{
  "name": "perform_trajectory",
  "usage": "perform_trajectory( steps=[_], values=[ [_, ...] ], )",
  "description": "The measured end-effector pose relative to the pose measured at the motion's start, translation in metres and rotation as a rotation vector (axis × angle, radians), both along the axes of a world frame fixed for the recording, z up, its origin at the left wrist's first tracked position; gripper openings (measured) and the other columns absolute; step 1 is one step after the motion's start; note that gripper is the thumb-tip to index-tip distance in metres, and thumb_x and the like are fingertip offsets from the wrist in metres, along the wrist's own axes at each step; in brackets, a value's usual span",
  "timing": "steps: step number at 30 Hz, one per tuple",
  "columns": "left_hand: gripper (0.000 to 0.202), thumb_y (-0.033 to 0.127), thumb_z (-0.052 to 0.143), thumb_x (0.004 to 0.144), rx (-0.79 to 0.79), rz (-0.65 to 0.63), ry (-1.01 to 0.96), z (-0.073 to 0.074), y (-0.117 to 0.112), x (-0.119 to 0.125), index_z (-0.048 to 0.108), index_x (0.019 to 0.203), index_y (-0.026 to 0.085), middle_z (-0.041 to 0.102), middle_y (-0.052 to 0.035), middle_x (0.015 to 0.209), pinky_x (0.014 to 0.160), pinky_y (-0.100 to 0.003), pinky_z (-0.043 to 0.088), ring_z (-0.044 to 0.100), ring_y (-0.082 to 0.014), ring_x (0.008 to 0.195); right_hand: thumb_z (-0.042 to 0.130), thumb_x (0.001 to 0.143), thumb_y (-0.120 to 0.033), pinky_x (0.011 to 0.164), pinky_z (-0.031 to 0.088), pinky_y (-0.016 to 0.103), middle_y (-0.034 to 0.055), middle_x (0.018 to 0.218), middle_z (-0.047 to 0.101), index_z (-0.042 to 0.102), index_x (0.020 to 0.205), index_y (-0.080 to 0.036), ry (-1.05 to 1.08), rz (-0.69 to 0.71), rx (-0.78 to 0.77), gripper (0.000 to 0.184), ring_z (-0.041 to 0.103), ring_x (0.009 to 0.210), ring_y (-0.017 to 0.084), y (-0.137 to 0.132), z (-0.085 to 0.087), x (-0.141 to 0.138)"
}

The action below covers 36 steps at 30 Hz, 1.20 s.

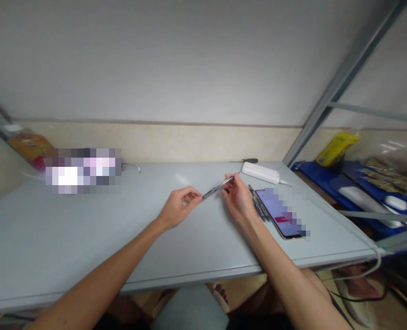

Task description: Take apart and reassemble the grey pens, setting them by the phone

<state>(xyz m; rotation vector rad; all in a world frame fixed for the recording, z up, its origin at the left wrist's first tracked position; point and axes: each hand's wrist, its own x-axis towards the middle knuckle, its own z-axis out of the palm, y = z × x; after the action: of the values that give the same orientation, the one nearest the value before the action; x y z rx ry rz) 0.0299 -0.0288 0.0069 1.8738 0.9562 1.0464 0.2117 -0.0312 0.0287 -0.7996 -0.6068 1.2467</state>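
Both my hands hold a thin dark pen (pixel 217 187) above the grey table (pixel 86 238). My left hand (pixel 178 207) pinches its near end, fingers closed. My right hand (pixel 237 196) grips the far end between thumb and fingers. Several more pens (pixel 258 205) lie on the table just right of my right hand, beside a phone (pixel 278 212) with a lit screen.
A white power adapter (pixel 260 173) lies at the back with its cable (pixel 361 238) running off the right edge. A black-handled screwdriver (pixel 249 161) rests by the wall. A blurred item (pixel 83 169) sits back left. A metal rack post (pixel 330 96) and blue shelf (pixel 327 181) stand right.
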Motion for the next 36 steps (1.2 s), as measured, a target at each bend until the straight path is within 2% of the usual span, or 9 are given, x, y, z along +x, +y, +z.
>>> perform_trajectory(
  steps=[4,10,14,17,20,24,29,34,36],
  values=[
    [0.024,0.037,0.052,0.081,0.057,0.036,0.049,0.000,0.003,-0.004,0.062,0.081,0.016,0.058,-0.0010,0.068,0.062,-0.024,0.040,0.051,-0.0125,0.064,0.054,0.077,-0.042,0.052,0.043,0.023,-0.0041,0.058,0.049,0.052,0.074,-0.022,0.130,0.107,-0.001,0.020,0.050,0.052,0.010,0.005,0.018,0.002],
    [0.022,0.036,0.052,0.080,0.092,0.139,0.096,-0.003,0.012,-0.013,0.061,0.075,0.016,0.054,0.0011,0.061,0.058,-0.023,0.038,0.048,-0.0116,0.059,0.042,0.078,-0.056,0.032,0.016,0.019,-0.0093,0.041,0.019,0.034,0.053,-0.021,0.096,0.360,0.013,0.044,0.015,0.032,0.007,0.007,0.043,-0.001],
    [0.022,0.035,0.052,0.079,0.087,0.180,0.110,-0.004,0.016,-0.018,0.061,0.073,0.016,0.053,0.0018,0.058,0.054,-0.022,0.037,0.046,-0.0110,0.055,0.035,0.080,-0.043,0.031,0.011,0.019,-0.0092,0.038,0.013,0.027,0.048,-0.021,0.116,0.413,-0.043,0.040,0.010,0.031,0.007,0.009,0.056,-0.004],
    [0.021,0.034,0.051,0.079,0.082,0.190,0.117,-0.005,0.017,-0.019,0.060,0.072,0.016,0.054,0.0017,0.057,0.054,-0.022,0.037,0.047,-0.0108,0.055,0.031,0.080,-0.043,0.031,0.010,0.019,-0.0091,0.038,0.012,0.028,0.048,-0.021,0.140,0.444,-0.065,0.040,0.009,0.032,0.007,0.007,0.063,-0.006],
    [0.021,0.034,0.051,0.079,0.087,0.181,0.118,-0.005,0.017,-0.019,0.060,0.070,0.016,0.054,0.0018,0.057,0.054,-0.022,0.037,0.046,-0.0107,0.054,0.030,0.080,-0.046,0.032,0.009,0.019,-0.0093,0.039,0.011,0.028,0.049,-0.021,0.135,0.464,-0.077,0.041,0.008,0.033,0.006,0.004,0.066,-0.009],
    [0.022,0.034,0.051,0.078,0.076,0.161,0.106,-0.006,0.017,-0.019,0.059,0.068,0.017,0.053,0.0021,0.056,0.053,-0.022,0.036,0.046,-0.0107,0.054,0.030,0.080,-0.040,0.032,0.008,0.019,-0.0091,0.039,0.010,0.026,0.049,-0.021,0.104,0.463,-0.089,0.037,0.006,0.033,0.006,0.001,0.067,-0.011],
    [0.021,0.034,0.052,0.077,0.068,0.167,0.106,-0.007,0.018,-0.019,0.060,0.068,0.017,0.052,0.0027,0.055,0.054,-0.022,0.035,0.045,-0.0106,0.053,0.032,0.079,-0.052,0.032,0.009,0.018,-0.0100,0.039,0.012,0.027,0.049,-0.021,0.069,0.455,-0.102,0.043,0.008,0.032,0.005,0.000,0.066,-0.012],
    [0.019,0.032,0.053,0.077,0.071,0.161,0.115,-0.007,0.018,-0.020,0.060,0.068,0.017,0.052,0.0029,0.055,0.053,-0.021,0.034,0.045,-0.0104,0.053,0.029,0.079,-0.035,0.031,0.005,0.019,-0.0090,0.037,0.011,0.025,0.050,-0.021,0.088,0.391,-0.135,0.033,0.004,0.034,0.007,-0.002,0.067,-0.014],
    [0.018,0.031,0.052,0.078,0.073,0.162,0.136,-0.008,0.018,-0.020,0.059,0.068,0.017,0.052,0.0028,0.056,0.053,-0.021,0.034,0.046,-0.0103,0.053,0.029,0.079,-0.037,0.031,0.005,0.018,-0.0092,0.037,0.012,0.026,0.050,-0.021,0.088,0.372,-0.131,0.033,0.004,0.034,0.007,-0.002,0.067,-0.014]
  ],
)
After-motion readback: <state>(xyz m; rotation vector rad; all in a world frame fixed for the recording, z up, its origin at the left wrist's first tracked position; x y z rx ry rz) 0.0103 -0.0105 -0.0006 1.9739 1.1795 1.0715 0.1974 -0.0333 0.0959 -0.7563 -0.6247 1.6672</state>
